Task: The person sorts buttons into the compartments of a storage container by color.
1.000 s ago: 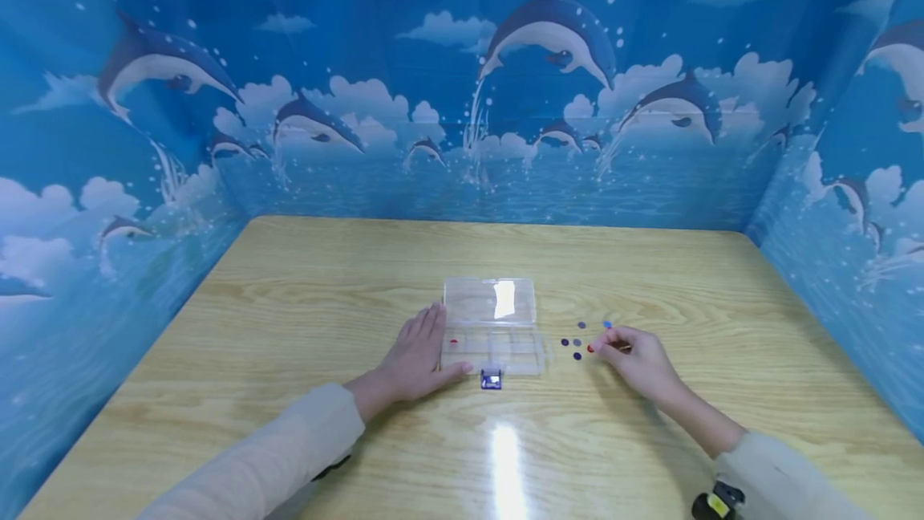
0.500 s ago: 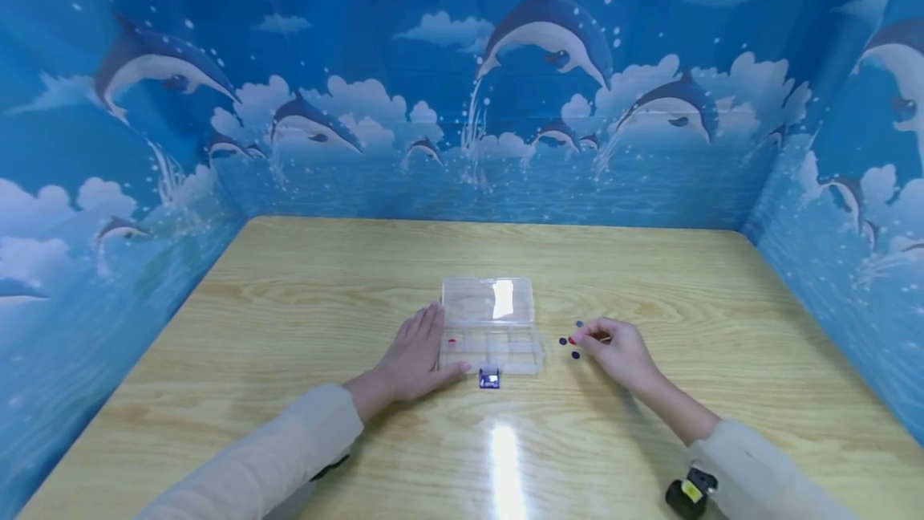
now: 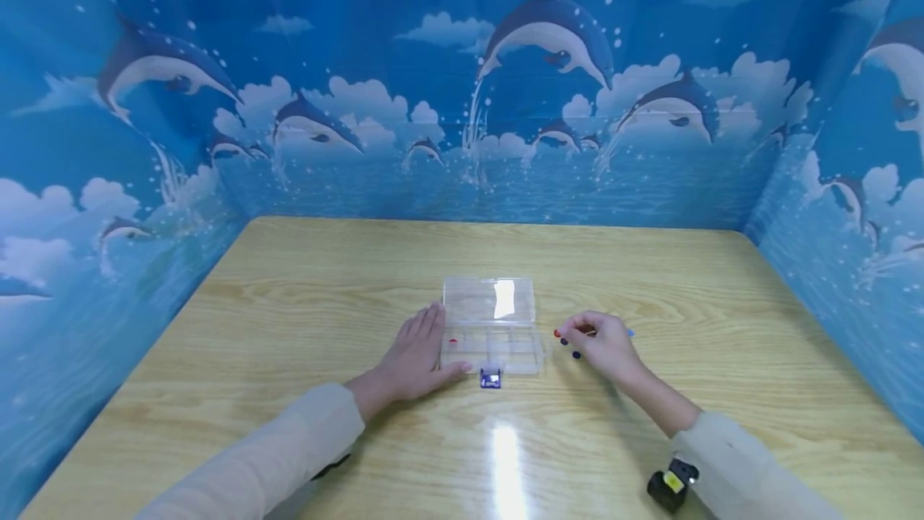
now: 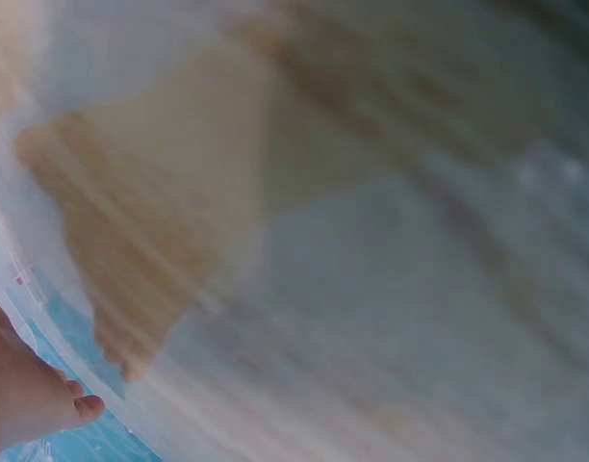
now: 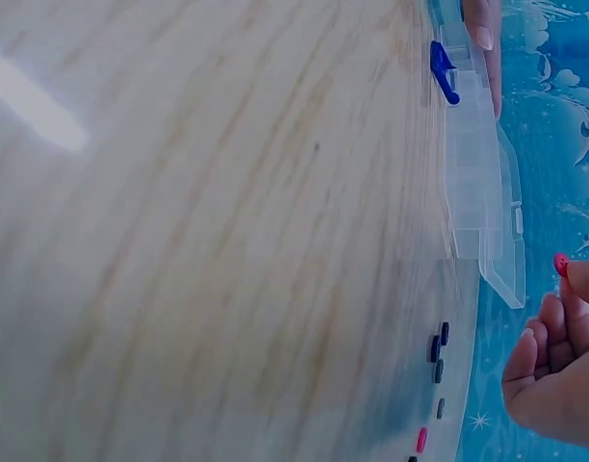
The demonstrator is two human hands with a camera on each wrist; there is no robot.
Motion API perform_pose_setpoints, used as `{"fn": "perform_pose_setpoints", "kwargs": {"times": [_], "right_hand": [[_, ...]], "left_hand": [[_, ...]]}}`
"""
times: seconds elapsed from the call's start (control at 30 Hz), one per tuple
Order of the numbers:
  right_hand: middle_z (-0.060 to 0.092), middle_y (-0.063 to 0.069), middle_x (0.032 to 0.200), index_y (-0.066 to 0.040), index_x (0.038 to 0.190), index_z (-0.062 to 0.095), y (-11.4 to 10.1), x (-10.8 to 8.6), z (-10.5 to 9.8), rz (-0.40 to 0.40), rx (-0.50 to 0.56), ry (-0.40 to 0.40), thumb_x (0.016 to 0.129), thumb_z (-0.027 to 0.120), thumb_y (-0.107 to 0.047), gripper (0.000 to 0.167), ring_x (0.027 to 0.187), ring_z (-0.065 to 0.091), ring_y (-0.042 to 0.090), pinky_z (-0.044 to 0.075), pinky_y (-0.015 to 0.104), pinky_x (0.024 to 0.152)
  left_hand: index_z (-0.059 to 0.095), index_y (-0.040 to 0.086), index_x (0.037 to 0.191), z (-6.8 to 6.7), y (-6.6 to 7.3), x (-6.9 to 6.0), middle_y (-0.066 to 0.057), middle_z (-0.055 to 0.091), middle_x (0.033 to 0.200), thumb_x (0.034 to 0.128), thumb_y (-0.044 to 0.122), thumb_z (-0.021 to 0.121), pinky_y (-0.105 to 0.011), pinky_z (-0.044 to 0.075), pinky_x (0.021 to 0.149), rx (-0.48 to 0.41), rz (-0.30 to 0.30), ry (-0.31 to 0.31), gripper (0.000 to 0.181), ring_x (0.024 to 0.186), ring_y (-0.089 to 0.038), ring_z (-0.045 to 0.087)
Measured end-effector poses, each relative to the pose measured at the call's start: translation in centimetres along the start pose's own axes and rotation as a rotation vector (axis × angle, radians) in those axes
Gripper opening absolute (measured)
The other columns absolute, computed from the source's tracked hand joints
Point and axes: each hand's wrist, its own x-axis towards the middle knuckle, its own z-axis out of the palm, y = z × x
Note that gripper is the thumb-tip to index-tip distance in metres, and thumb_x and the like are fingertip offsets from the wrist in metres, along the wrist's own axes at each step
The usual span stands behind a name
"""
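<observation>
A clear plastic compartment box lies with its lid raised at the back and a blue latch at the front. Inside its left part sits a red button. My left hand rests along the box's left side, fingers straight, thumb at the front edge. Between thumb and finger, my right hand pinches another red button, held off the table right of the box. Dark buttons lie below that hand, and a blue button shows just behind it.
In the right wrist view, several loose buttons form a line on the table, among them a pink-red button. The wooden table is bordered by a blue dolphin curtain at the back and sides.
My right hand has moved left toward the box with the red button pinched in it, passing over the loose buttons. My left hand and the box stay in place.
</observation>
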Motion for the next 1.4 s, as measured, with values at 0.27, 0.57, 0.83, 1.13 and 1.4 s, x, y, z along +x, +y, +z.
{"fn": "perform_pose_setpoints", "kwargs": {"times": [0.27, 0.57, 0.83, 1.13, 1.4], "right_hand": [[0.065, 0.009, 0.083, 0.000, 0.087, 0.067, -0.6, 0.5, 0.8, 0.008, 0.018, 0.006, 0.088, 0.058, -0.009, 0.013, 0.066, 0.052, 0.012, 0.044, 0.020, 0.054], [0.064, 0.007, 0.082, -0.001, 0.087, 0.067, -1.0, 1.0, 1.6, 0.012, 0.044, 0.001, 0.088, 0.059, -0.008, 0.011, 0.072, 0.051, 0.012, 0.043, 0.019, 0.058], [0.066, 0.009, 0.086, -0.001, 0.087, 0.067, -1.4, 1.2, 2.3, -0.005, 0.025, -0.010, 0.087, 0.059, -0.009, 0.011, 0.077, 0.053, 0.014, 0.043, 0.021, 0.063], [0.064, 0.008, 0.084, -0.001, 0.087, 0.067, -2.0, 1.8, 3.3, 0.012, 0.070, -0.045, 0.086, 0.059, -0.008, 0.010, 0.074, 0.053, 0.014, 0.045, 0.021, 0.062], [0.065, 0.008, 0.083, -0.001, 0.088, 0.067, -3.0, 2.0, 4.2, 0.019, 0.090, -0.070, 0.085, 0.060, -0.007, 0.010, 0.075, 0.054, 0.014, 0.046, 0.022, 0.065]], "left_hand": [[0.005, -0.004, 0.147, 0.1, -0.1, 0.1, -0.022, 0.004, 0.155, 0.0893, 0.063, 0.039, -0.048, 0.011, 0.117, 0.006, -0.003, -0.001, 0.094, 0.143, -0.037, 0.007], [0.004, -0.004, 0.147, -0.1, -0.1, 0.1, -0.022, 0.002, 0.155, 0.0891, 0.064, 0.037, -0.049, 0.007, 0.117, 0.014, -0.010, -0.018, 0.095, 0.144, -0.036, 0.003], [0.006, -0.005, 0.147, -0.3, 0.2, 0.0, -0.023, 0.004, 0.154, 0.0898, 0.062, 0.039, -0.051, 0.008, 0.117, 0.018, -0.002, -0.005, 0.093, 0.143, -0.037, 0.005], [0.006, -0.004, 0.147, -0.5, 0.4, -0.1, -0.022, 0.002, 0.155, 0.0899, 0.062, 0.039, -0.050, 0.007, 0.117, 0.023, -0.008, -0.014, 0.093, 0.144, -0.037, 0.004], [0.006, -0.005, 0.147, -0.4, 0.3, -0.1, -0.023, 0.002, 0.155, 0.0897, 0.063, 0.038, -0.051, 0.008, 0.117, 0.038, -0.008, -0.006, 0.094, 0.144, -0.037, 0.004]]}}
